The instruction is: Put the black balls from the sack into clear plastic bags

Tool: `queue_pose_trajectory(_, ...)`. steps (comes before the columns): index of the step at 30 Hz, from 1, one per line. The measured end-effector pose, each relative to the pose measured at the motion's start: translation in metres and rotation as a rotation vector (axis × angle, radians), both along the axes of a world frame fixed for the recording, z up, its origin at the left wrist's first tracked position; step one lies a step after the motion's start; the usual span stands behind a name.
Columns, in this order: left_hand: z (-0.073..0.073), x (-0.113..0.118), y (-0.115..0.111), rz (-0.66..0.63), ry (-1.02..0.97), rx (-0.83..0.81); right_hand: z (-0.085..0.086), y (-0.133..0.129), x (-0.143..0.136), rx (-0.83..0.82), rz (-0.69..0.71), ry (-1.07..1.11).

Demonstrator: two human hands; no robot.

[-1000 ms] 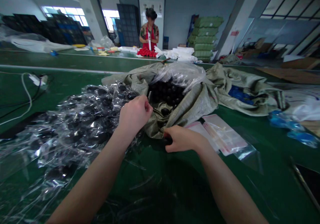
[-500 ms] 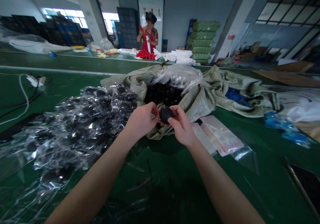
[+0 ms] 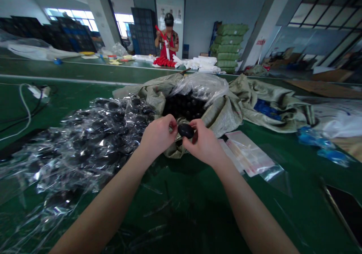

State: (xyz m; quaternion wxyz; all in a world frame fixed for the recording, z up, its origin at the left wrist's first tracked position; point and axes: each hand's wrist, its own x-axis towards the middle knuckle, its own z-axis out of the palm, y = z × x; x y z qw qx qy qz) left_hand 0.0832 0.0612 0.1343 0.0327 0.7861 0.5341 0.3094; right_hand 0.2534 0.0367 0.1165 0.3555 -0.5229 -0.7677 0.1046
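A smooth black egg-shaped ball (image 3: pixel 186 130) is held over the near edge of an open woven sack. My right hand (image 3: pixel 204 140) grips its right side between thumb and fingers. My left hand (image 3: pixel 160 135) is closed in a pinch at the ball's left end; whatever its fingertips hold is too small to make out. Behind both hands, the woven sack (image 3: pixel 223 114) lies open with many similar black balls (image 3: pixel 185 106) inside. Left of my left hand is a heap of black balls in clear plastic bags (image 3: pixel 104 133).
Flat clear bags (image 3: pixel 251 152) lie right of my right hand, and a phone (image 3: pixel 345 205) is at the right edge. Another sack (image 3: pixel 271 91) holds blue items (image 3: pixel 267 110). A power strip (image 3: pixel 39 91) with cables sits left. Across the tables a person (image 3: pixel 169 42) handles red-and-white pieces.
The black ball has turned in my right fingers and now shows a longer oval side. My right hand has shifted slightly left and rotated; my left hand stays close beside it.
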Motion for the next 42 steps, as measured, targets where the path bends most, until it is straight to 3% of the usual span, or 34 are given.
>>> queue_pose_trajectory(14,0.0,0.001,0.002,0.091,-0.208,-0.064,0.007,-0.004,0.003,0.094,0.06,-0.098)
queue_pose_trajectory(27,-0.005,0.006,-0.003,-0.019,0.081,0.073,-0.006,0.003,-0.001,0.105,-0.076,-0.129)
queue_pose_trajectory(37,-0.002,0.008,-0.009,-0.057,0.198,0.105,-0.018,0.004,-0.01,0.229,-0.225,-0.081)
queue_pose_trajectory(42,-0.004,0.01,-0.009,-0.056,0.211,0.114,-0.021,0.008,-0.01,0.33,-0.152,-0.103)
